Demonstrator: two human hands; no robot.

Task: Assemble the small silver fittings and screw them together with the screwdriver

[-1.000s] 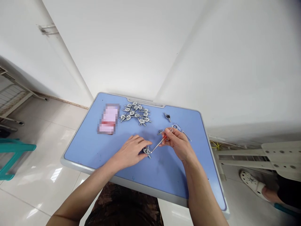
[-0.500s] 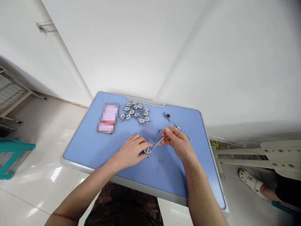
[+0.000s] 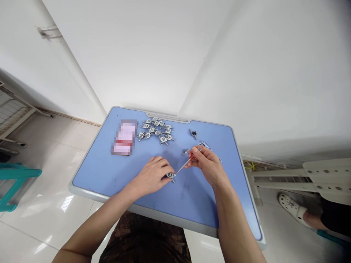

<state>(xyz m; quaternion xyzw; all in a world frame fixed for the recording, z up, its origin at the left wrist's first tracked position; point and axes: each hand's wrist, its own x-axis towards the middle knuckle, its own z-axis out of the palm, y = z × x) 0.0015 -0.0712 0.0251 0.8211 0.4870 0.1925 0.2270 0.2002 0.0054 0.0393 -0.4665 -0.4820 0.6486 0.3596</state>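
Between the thumb and fingers of my left hand [image 3: 155,175], a small silvery metal fitting [image 3: 171,175] is pinched against the blue tabletop; the fingers cover part of it. My right hand [image 3: 204,162] grips the red and clear handle of a screwdriver [image 3: 181,168], its thin shaft slanting down to the left. The screwdriver's tip meets the right side of the fitting. Just behind my right hand lie a small metal part [image 3: 185,151] and a few thin metal pieces [image 3: 205,145], partly hidden by the hand.
A cluster of similar metal fittings [image 3: 157,129] lies at the back of the blue table [image 3: 109,175]. One dark-centred fitting [image 3: 193,133] sits apart, farther right. A pixelated pink rectangle [image 3: 124,137] is on the left. A teal stool [image 3: 16,182] and a person's clog [image 3: 292,208] flank the table.
The view has shifted slightly, so the table's things appear a little farther left. Both hands keep their grips, and the screwdriver tip stays at the fitting.
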